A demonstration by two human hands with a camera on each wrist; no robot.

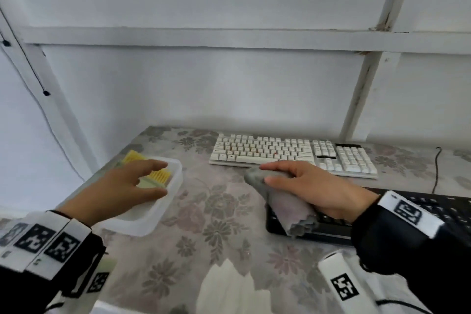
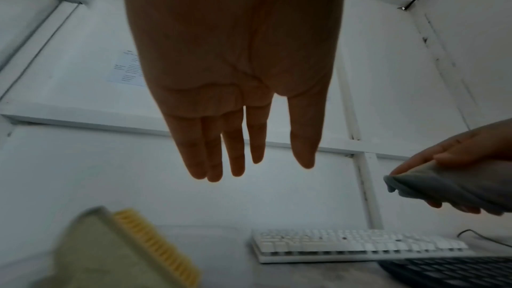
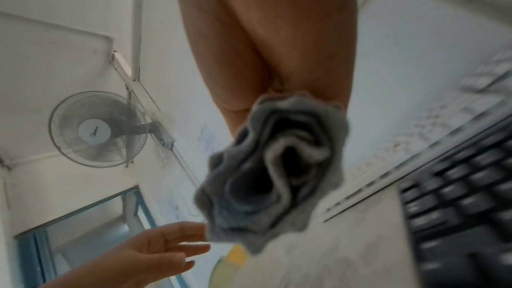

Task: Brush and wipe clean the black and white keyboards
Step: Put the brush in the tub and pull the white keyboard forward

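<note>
Both fingers [image 1: 150, 166] hover above brush [image 1: 159, 177].

Bunched grey cloth [image 3: 272, 168] gripped in right hand [image 3: 277, 36]; blurred black keyboard [image 3: 459, 200] at right, open left hand [image 3: 144, 257] below, white wall fan [image 3: 97, 129] at left.

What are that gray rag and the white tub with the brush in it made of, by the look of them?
The gray rag looks like soft microfiber or terry: matte, fuzzy, bunched in limp folds in the right hand. The white tub looks like translucent plastic, smooth and semi-glossy, with rounded molded corners. The brush has stiff yellow bristles, probably plastic.
</note>
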